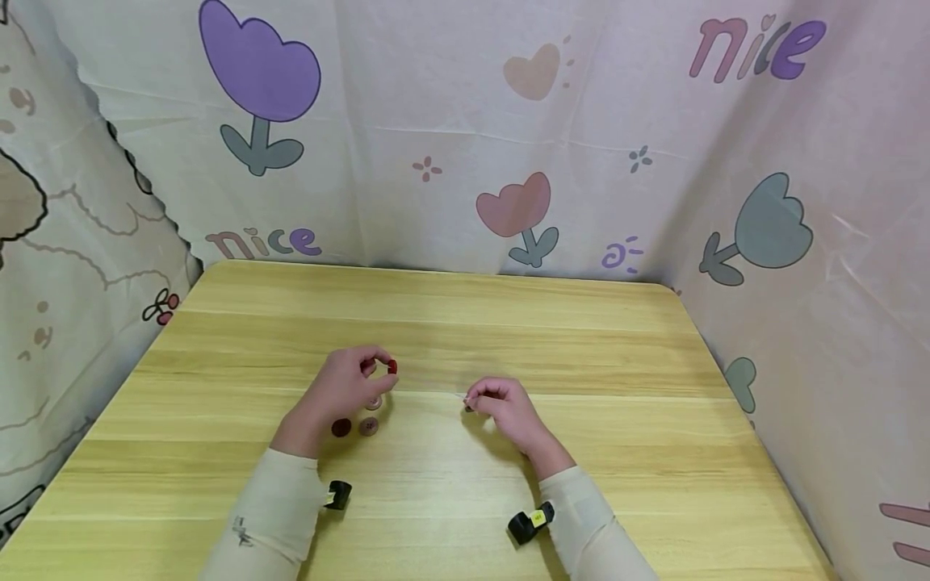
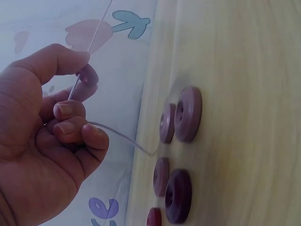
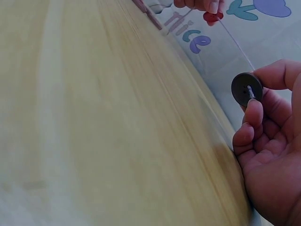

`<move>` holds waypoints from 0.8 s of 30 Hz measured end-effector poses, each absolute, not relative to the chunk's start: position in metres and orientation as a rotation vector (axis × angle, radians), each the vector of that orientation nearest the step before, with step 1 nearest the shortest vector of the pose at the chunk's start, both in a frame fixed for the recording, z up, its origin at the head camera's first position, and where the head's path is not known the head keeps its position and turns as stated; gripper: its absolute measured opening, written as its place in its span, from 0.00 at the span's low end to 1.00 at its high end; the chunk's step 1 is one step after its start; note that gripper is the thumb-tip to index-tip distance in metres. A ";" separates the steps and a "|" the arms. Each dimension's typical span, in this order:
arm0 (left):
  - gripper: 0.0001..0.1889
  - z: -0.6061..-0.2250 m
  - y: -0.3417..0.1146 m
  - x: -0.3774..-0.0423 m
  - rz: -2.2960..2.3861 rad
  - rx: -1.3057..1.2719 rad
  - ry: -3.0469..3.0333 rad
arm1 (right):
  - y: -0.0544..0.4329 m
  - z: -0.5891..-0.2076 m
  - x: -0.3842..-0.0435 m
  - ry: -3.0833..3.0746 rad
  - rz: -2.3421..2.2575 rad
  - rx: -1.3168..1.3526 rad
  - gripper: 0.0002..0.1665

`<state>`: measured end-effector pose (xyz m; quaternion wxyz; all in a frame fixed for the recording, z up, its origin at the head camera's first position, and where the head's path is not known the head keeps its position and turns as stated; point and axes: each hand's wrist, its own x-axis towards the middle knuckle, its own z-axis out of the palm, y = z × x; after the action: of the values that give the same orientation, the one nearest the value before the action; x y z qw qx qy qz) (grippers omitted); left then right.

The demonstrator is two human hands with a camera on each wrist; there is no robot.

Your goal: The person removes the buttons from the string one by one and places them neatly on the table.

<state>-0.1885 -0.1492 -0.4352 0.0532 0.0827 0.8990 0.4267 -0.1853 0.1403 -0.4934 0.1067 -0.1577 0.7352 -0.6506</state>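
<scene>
My left hand pinches a small red button between thumb and forefinger. A pale string runs through that hand and trails down towards the table. In the right wrist view the string stretches from the red button across to a dark button. My right hand pinches this dark button just above the tabletop, and the string passes through its holes. Below the left hand lie several loose buttons, among them a dark red one and a mauve one.
The wooden table reaches back to a white printed cloth, which also hangs at both sides. A black wrist camera sits by the left sleeve, another by the right sleeve.
</scene>
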 end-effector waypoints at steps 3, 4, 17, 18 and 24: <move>0.11 -0.435 -0.153 -0.187 1.308 0.229 2.740 | 0.141 -0.494 -0.186 2.163 -1.909 -0.461 0.08; 0.11 -0.435 -0.154 -0.187 1.316 0.221 2.739 | 0.141 -0.494 -0.186 2.162 -1.905 -0.461 0.08; 0.12 -0.436 -0.175 -0.183 1.360 0.117 2.681 | 0.138 -0.460 -0.174 2.157 -1.866 -0.479 0.08; 0.12 -0.436 -0.177 -0.183 1.351 0.117 2.696 | 0.138 -0.459 -0.173 2.157 -1.868 -0.478 0.08; 0.11 -0.437 -0.186 -0.183 1.294 0.141 2.797 | 0.138 -0.459 -0.174 2.152 -1.874 -0.485 0.08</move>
<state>-0.1832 -0.1862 -0.4374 0.0281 0.0458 0.9063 0.4193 -0.1741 0.1384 -0.4593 0.1231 -0.1663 0.7378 -0.6425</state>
